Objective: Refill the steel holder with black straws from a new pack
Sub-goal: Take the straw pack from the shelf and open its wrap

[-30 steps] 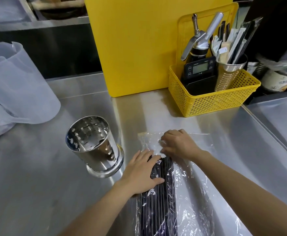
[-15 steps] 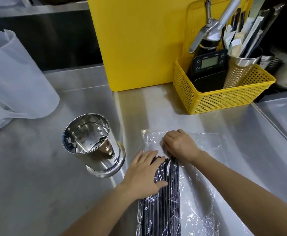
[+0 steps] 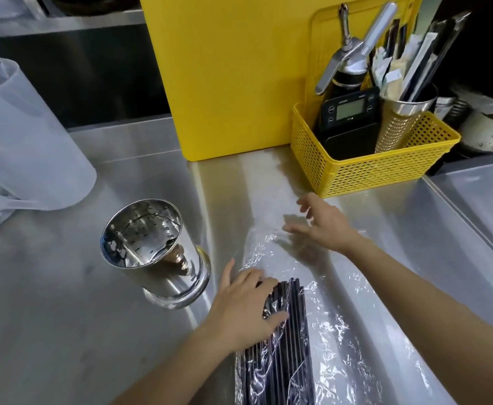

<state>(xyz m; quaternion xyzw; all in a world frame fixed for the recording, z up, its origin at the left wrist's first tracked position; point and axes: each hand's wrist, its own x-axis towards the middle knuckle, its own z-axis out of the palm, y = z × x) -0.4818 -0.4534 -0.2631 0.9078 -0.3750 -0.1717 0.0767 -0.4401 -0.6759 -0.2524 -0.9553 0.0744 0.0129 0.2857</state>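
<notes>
My right hand [image 3: 325, 226] is motion-blurred, its fingers [image 3: 303, 204] smeared. The clear-wrapped pack of black plastic straws [image 3: 280, 352] runs off the bottom edge, and my left hand [image 3: 243, 308] covers its near corner.

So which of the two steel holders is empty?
The shiny holder by the left hand on the counter; the perforated holder in the yellow basket is stuffed with utensils.

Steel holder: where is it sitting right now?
In the head view, the steel holder stands empty on the counter, left of centre, just left of the left hand and the straw pack.
</notes>
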